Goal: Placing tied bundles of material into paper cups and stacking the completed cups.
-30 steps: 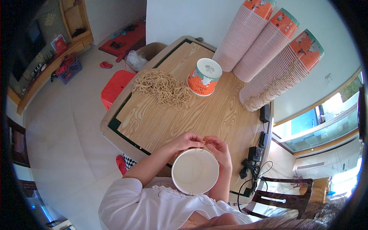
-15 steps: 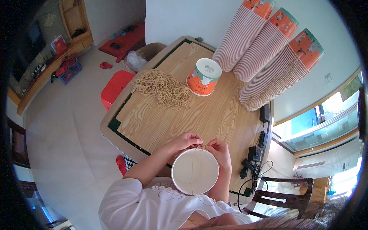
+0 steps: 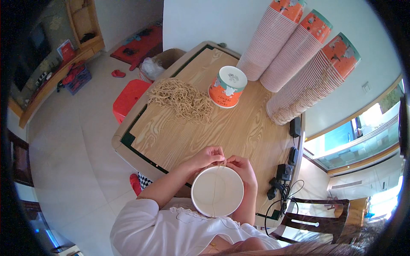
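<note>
A white-lined paper tub [image 3: 202,193] rests against my body at the table's near edge, its mouth facing up. Thin tan string [image 3: 214,194] runs across the mouth and reaches the far rim. There my left hand [image 3: 208,157] pinches it between thumb and fingers. Beside it, my right hand [image 3: 243,171] curls at the rim with its fingertips closed on the same string. A loose heap of tan string [image 3: 181,99] lies farther up the table. Next to the heap stands an upside-down orange and green tub [image 3: 226,90] with a printed ghost pattern.
Three tall stacks of tubs [image 3: 285,52] lean at the table's far right, with string loops hanging on the nearest. Black adapters and cables [image 3: 283,171] line the right edge. A dark wooden chair [image 3: 318,219] stands at right, a red stool [image 3: 128,100] at left.
My fingertips have drawn closer together at the far rim, the right hand shifting slightly left. The tub stays in nearly the same place.
</note>
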A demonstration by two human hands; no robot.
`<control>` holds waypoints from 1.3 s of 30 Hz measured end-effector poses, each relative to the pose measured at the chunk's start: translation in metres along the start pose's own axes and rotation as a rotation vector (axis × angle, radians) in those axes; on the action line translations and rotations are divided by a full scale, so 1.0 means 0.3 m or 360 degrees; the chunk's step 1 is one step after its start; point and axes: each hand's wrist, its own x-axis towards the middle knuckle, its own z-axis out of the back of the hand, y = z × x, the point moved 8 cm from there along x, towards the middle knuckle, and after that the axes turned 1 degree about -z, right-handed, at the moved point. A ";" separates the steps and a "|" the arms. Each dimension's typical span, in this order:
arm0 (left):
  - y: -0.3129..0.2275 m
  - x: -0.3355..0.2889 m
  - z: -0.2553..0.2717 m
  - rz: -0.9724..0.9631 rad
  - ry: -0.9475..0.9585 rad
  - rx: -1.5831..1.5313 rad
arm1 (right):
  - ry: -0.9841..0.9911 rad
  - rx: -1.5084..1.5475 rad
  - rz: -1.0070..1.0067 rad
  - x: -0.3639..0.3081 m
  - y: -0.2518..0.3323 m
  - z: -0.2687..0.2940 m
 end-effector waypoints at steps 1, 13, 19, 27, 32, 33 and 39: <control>0.007 0.003 0.001 0.0001 0.0045 -0.0063 | -0.0001 -0.0037 0.0012 -0.002 0.003 -0.001; -0.012 0.010 0.005 -0.0030 -0.0006 0.0311 | -0.0019 -0.0059 0.0082 0.006 -0.020 0.030; -0.048 0.010 0.006 -0.0153 0.0083 0.0412 | 0.0039 -0.0024 0.0018 0.028 -0.008 -0.002; -0.097 -0.012 0.028 -0.0153 -0.0031 0.1289 | 0.0062 0.0148 -0.0054 0.038 -0.012 -0.020; -0.161 -0.033 0.004 -0.0254 -0.0119 0.1359 | -0.0036 0.0210 -0.0057 0.050 -0.033 -0.003; -0.166 -0.034 0.002 -0.0255 -0.0117 0.1360 | -0.0038 0.0207 -0.0031 0.055 -0.043 0.001; -0.151 -0.028 0.022 -0.0217 -0.0140 0.1471 | -0.0026 0.0216 -0.0090 0.040 -0.044 -0.023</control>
